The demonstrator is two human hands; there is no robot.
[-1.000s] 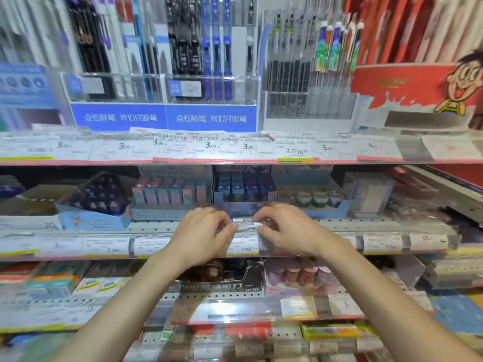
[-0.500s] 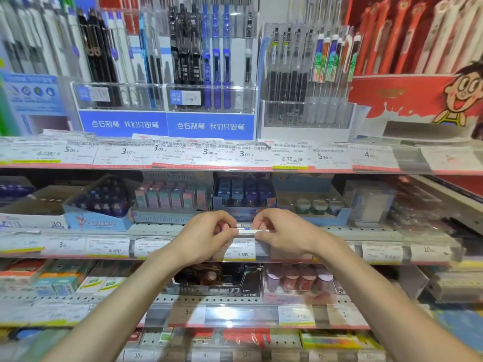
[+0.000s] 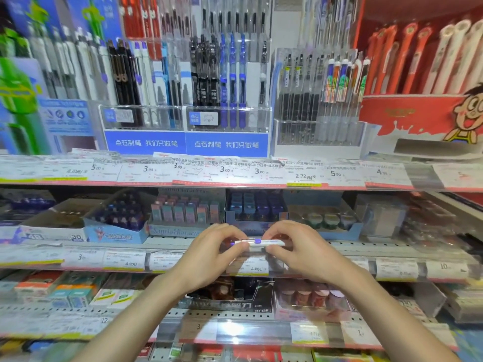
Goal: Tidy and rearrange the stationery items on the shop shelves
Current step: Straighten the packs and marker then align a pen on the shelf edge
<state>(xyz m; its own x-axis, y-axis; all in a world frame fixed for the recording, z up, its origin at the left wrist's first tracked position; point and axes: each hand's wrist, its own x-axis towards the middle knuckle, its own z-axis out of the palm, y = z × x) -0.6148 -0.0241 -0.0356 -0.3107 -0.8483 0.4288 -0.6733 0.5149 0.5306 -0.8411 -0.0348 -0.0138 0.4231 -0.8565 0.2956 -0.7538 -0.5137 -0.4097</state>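
Observation:
A white pen with a blue band (image 3: 257,241) lies level between my two hands, in front of the middle shelf's front edge. My left hand (image 3: 209,254) pinches its left end with curled fingers. My right hand (image 3: 300,253) pinches its right end the same way. Behind the hands stand a dark blue box of small items (image 3: 257,205) and a pastel box of erasers (image 3: 183,212). Above, clear pen holders with blue fronts (image 3: 226,145) hold upright black and blue pens.
Price labels run along the top shelf rail (image 3: 235,173) and the middle rail (image 3: 122,259). A red display with a cartoon figure (image 3: 418,118) stands at the upper right. A light blue box (image 3: 117,231) sits left; boxes of small jars (image 3: 324,220) right.
The view has tilted upward, showing more of the pen racks. Both hands have lifted slightly with the pen, which shows more plainly between the fingertips.

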